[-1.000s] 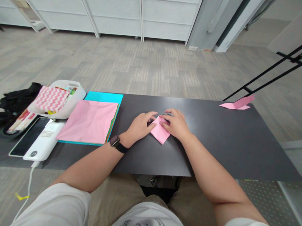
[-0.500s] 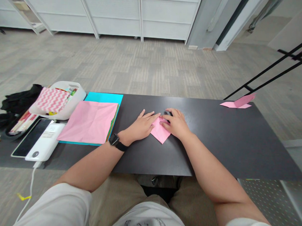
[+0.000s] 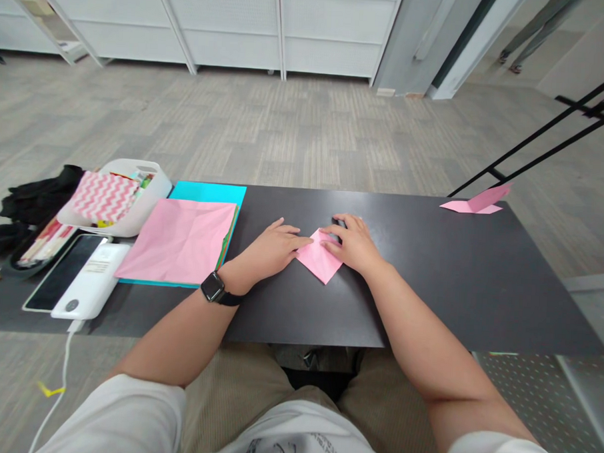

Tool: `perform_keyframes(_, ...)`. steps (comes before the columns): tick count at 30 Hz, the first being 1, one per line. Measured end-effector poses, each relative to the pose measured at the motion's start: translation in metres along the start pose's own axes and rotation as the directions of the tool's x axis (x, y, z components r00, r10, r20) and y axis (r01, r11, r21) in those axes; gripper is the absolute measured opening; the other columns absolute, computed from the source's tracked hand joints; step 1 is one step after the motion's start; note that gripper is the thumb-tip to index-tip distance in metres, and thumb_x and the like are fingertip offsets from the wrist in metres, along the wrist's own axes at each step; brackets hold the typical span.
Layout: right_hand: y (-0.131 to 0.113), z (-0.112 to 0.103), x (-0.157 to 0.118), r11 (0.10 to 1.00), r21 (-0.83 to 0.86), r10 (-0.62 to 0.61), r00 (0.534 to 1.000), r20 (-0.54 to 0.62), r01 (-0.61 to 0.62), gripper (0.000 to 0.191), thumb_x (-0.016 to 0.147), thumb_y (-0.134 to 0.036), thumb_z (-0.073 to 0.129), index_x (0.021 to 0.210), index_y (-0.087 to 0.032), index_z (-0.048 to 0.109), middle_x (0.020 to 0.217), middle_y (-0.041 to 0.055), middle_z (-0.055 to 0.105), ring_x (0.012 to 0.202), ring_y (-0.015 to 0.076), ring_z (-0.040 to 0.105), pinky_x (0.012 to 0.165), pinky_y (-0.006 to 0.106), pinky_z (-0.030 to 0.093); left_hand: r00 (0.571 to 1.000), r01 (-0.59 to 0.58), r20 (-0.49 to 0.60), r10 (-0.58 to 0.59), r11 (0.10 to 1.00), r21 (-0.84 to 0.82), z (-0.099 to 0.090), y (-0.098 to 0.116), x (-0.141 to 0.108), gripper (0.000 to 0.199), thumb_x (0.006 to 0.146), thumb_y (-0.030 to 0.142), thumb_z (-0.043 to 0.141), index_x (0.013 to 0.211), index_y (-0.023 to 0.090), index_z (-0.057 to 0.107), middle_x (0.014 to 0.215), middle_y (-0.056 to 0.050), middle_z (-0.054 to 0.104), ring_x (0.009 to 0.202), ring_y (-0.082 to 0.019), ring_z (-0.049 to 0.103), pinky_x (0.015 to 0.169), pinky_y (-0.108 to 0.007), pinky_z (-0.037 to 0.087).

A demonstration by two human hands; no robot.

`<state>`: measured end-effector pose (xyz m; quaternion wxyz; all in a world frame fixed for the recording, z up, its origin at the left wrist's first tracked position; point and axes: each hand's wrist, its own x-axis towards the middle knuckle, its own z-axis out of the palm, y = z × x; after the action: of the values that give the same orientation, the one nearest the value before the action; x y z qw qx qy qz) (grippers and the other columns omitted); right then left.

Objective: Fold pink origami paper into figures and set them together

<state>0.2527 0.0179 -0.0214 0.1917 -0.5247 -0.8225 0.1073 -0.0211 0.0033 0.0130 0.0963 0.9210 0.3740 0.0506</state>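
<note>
A small folded square of pink paper (image 3: 323,262) lies on the dark table in front of me, one corner pointing towards me. My left hand (image 3: 273,250) rests at its left corner, fingers stretched out and a fingertip touching the edge. On the right side, my right hand (image 3: 355,243) has its fingers spread and bent, with the thumb and fingertips pressing on the paper's upper right part. Its underside is hidden from view.
Left on the dark table (image 3: 430,279) lie a stack of pink paper sheets (image 3: 181,241), a white power bank (image 3: 90,281) with a cable, a phone (image 3: 62,276) and a white basket (image 3: 153,200). A folded pink paper piece (image 3: 476,204) stands at the far right. A person's legs (image 3: 541,30) show beyond.
My left hand has slid left, off the middle of the paper to its left corner, uncovering more of it. My right hand has stayed nearly in place. A person's legs are now clearer in the background.
</note>
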Motion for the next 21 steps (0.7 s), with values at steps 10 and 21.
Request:
perform_keyframes(10,0.0,-0.002,-0.001,1.0,0.011,0.015,0.999,0.03,-0.015,0.032,0.096,-0.045,0.077,0.127,-0.037,0.08,0.15,0.0106,0.059,0.145,0.038,0.05,0.127,0.075,0.028,0.998,-0.06,0.03,0.063,0.994,-0.087,-0.03,-0.003,-0.016,0.032,0.096,0.023,0.064,0.121,0.029,0.081,0.111,-0.004,0.084,0.112,-0.025,0.077,0.129,-0.061,0.036)
perform_keyframes(21,-0.006,-0.005,0.002,1.0,-0.016,0.013,1.0,-0.007,-0.013,0.023,0.093,-0.041,0.081,0.114,-0.033,0.084,0.15,0.0098,0.061,0.147,0.0372,0.05,0.128,0.075,0.025,0.978,-0.04,-0.208,-0.014,0.966,-0.257,0.015,0.021,0.019,0.051,0.111,0.036,0.046,0.157,0.015,0.051,0.164,-0.016,0.056,0.156,-0.031,0.049,0.133,-0.055,0.037)
